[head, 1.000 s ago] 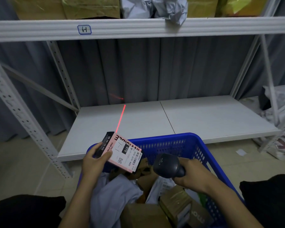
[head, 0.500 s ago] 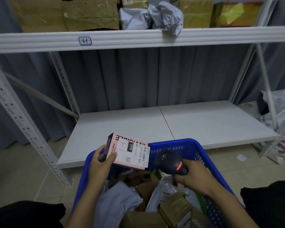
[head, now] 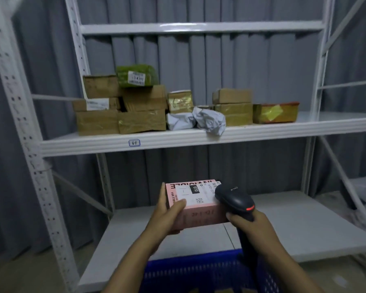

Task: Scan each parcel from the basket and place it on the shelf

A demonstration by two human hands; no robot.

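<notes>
Left hand [head: 167, 216]: fingers [head: 162, 195] grasping the left end of a flat pink cardboard box with a white barcode label [head: 199, 216], thumb on the top face. The box is held in the air, label side up, roughly level.

Right hand [head: 254, 227]: fingers clenched round the handle of a black handheld barcode scanner [head: 235, 199]. The scanner head overlaps the box's top right corner and a red strip on it is lit. Can't tell if head and box touch.

Below the box: rim of a blue plastic mesh basket [head: 199, 269]. Behind and below the box: a bare white lower shelf board [head: 304, 225].

Above the box: a white metal shelf tagged "61" [head: 262, 134]. It carries stacked brown taped cartons [head: 142, 121] up-left of the box with a green wrapped parcel [head: 137, 76] on top. Crumpled grey poly bags [head: 207, 121] are straight above the box, one hanging over the shelf's front edge. A yellow-taped carton [head: 275, 113] is up-right of the box.
</notes>
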